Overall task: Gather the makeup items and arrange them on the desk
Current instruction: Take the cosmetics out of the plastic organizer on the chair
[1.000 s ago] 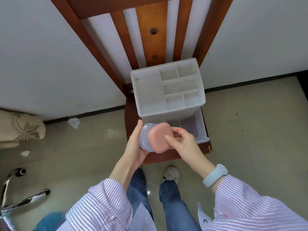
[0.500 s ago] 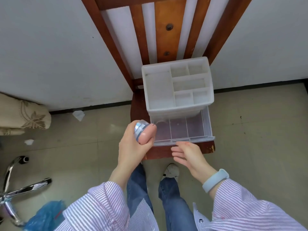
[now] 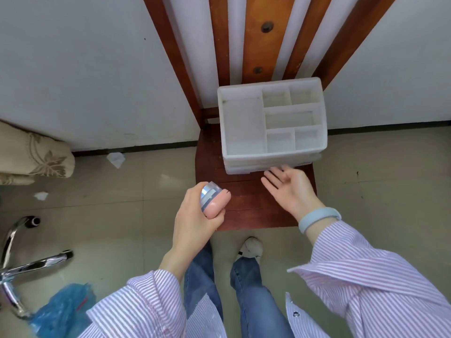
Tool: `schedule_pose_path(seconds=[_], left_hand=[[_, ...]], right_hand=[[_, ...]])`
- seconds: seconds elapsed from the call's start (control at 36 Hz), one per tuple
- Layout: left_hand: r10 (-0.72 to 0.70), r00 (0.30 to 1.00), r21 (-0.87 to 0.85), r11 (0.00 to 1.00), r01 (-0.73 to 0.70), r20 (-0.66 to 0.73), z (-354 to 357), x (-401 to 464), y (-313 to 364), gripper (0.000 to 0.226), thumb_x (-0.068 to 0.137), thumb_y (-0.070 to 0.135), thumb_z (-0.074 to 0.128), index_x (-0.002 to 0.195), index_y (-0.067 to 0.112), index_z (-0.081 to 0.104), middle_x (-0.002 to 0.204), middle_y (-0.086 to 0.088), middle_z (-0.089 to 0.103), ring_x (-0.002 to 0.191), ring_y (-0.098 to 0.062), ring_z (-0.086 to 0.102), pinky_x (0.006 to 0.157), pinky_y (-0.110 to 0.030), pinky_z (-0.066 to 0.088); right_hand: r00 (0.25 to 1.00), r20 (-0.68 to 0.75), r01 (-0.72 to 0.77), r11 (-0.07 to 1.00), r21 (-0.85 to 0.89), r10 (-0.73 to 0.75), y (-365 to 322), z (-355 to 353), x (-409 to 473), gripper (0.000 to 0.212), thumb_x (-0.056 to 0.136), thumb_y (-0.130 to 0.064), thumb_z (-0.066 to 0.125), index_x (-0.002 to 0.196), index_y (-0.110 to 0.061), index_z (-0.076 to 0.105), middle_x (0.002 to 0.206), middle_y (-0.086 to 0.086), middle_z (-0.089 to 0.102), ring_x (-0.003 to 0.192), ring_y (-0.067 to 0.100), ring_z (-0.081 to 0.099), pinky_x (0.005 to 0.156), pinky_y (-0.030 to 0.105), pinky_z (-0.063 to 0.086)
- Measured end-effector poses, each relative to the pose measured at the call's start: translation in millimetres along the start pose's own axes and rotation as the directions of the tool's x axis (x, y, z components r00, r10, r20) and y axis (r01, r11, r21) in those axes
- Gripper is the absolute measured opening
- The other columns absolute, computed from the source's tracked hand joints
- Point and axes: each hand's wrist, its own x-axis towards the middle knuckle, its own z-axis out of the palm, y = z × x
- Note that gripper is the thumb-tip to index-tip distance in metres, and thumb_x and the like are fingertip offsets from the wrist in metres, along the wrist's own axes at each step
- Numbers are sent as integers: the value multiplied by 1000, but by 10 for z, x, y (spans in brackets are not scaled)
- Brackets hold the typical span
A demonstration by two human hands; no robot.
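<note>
My left hand (image 3: 195,218) grips two makeup items stacked together: a pink compact (image 3: 218,204) and a round silver-blue jar (image 3: 209,191) behind it. It holds them above the front left corner of the wooden chair seat (image 3: 246,198). A white plastic organizer (image 3: 271,123) with several bare compartments stands on the seat against the chair back. Its drawer is pushed in. My right hand (image 3: 290,189) is open, fingers straight, with the fingertips at the drawer's front.
The chair back (image 3: 263,37) rises against a white wall. On the tiled floor at left are a chrome stool base (image 3: 22,267), a blue plastic bag (image 3: 61,311), paper scraps (image 3: 116,159) and a patterned cushion (image 3: 34,154). My legs and shoe (image 3: 251,247) stand before the chair.
My right hand let go of the pink compact, leaving it in my left hand with the jar. The right hand then pushed the organizer's clear drawer in.
</note>
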Motion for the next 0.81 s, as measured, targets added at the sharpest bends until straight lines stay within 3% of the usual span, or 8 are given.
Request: schedule_pose_path(seconds=[0.11, 0.19, 0.33, 0.44, 0.56, 0.64, 0.72, 0.81], left_hand=[[-128, 991, -177, 975, 134, 47, 25, 60, -9, 50, 72, 19, 73, 109, 40, 46, 106, 17, 54, 93, 2, 55, 63, -7, 44], [-216, 972, -319, 918, 234, 92, 60, 96, -66, 51, 78, 13, 70, 120, 27, 45, 108, 9, 54, 92, -4, 54, 53, -6, 44], [-286, 954, -318, 900, 299, 88, 149, 178, -222, 50, 80, 18, 69, 124, 24, 45, 111, 9, 54, 92, 1, 53, 64, -9, 41], [-297, 951, -242, 920, 309, 86, 227, 234, -359, 53, 78, 21, 70, 122, 28, 42, 109, 11, 53, 93, -4, 54, 70, -14, 42], [-203, 977, -62, 976, 207, 59, 378, 287, -549, 58, 73, 22, 71, 123, 27, 42, 114, 11, 50, 98, -10, 52, 79, -22, 41], [-48, 999, 137, 989, 50, -16, 545, 341, -703, 56, 72, 17, 71, 122, 26, 46, 113, 11, 52, 98, -10, 52, 81, -23, 41], [227, 974, 398, 896, -198, -27, 761, 489, -931, 66, 62, -1, 73, 123, 14, 50, 118, -2, 57, 106, -24, 53, 91, -34, 42], [367, 930, 576, 752, -320, 39, 934, 674, -1132, 72, 55, -8, 69, 122, 9, 49, 121, -8, 58, 114, -30, 51, 95, -45, 43]], right_hand=[[998, 53, 25, 999, 33, -27, -40, 32, 170, 51, 85, 9, 18, 122, -9, 48, 122, 11, 53, 125, 30, 43, 97, 44, 39], [999, 41, 28, 1000, -6, -28, 9, -37, 261, 41, 93, 2, 25, 125, -10, 47, 119, 10, 57, 115, 29, 50, 95, 41, 42], [994, -72, -81, 996, -46, 78, 199, -178, 486, 43, 92, 2, 26, 133, -4, 40, 130, 15, 51, 124, 30, 47, 93, 38, 43], [992, -107, -74, 997, -1, 73, 252, -139, 739, 39, 89, 6, 24, 120, -6, 46, 120, 13, 53, 124, 30, 45, 92, 42, 42], [995, -58, -74, 994, 80, 78, 222, -22, 947, 24, 90, 6, 30, 89, -5, 51, 101, 11, 55, 112, 29, 50, 93, 44, 43], [996, -32, -80, 989, 122, 85, 228, -27, 1029, 23, 89, 6, 30, 82, -5, 49, 99, 12, 55, 109, 29, 52, 93, 44, 44], [996, 4, -93, 981, 169, 94, 268, -103, 1122, 18, 92, -3, 34, 90, -4, 52, 103, 14, 57, 114, 29, 52, 97, 44, 43], [997, 30, -77, 977, 199, 72, 296, -158, 1179, 19, 91, -6, 37, 100, -3, 54, 112, 15, 58, 115, 30, 53, 100, 45, 41]])
